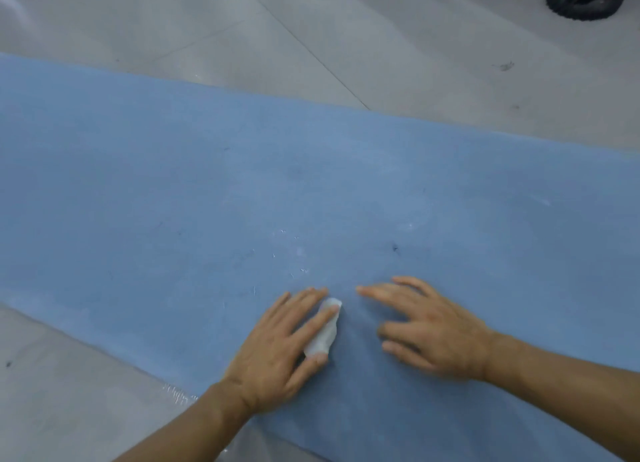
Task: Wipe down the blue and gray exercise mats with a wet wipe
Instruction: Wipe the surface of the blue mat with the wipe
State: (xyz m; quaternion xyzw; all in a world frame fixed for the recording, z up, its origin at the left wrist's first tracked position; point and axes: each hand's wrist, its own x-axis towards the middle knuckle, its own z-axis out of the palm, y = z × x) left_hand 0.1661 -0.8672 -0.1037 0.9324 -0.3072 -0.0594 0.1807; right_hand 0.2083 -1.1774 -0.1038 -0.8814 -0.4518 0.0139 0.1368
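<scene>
A bunched white wet wipe (325, 330) is pressed onto the blue foam exercise mat (173, 184), towards its near edge, under the straight fingers of the left hand (280, 344). The right hand (436, 330) is laid flat beside it, fingers spread, nothing held. Rolled so small, the wipe could slip from under the fingers, and strips of mat, with the dark speck (394, 248) beyond, could be left unwiped.

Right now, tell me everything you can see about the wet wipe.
The wet wipe is white, bunched into a narrow wad, lying on the blue mat. The left hand presses it down with straight fingers, forefinger along its top, thumb at its near end. The right hand rests flat on the mat beside it, apart.
</scene>
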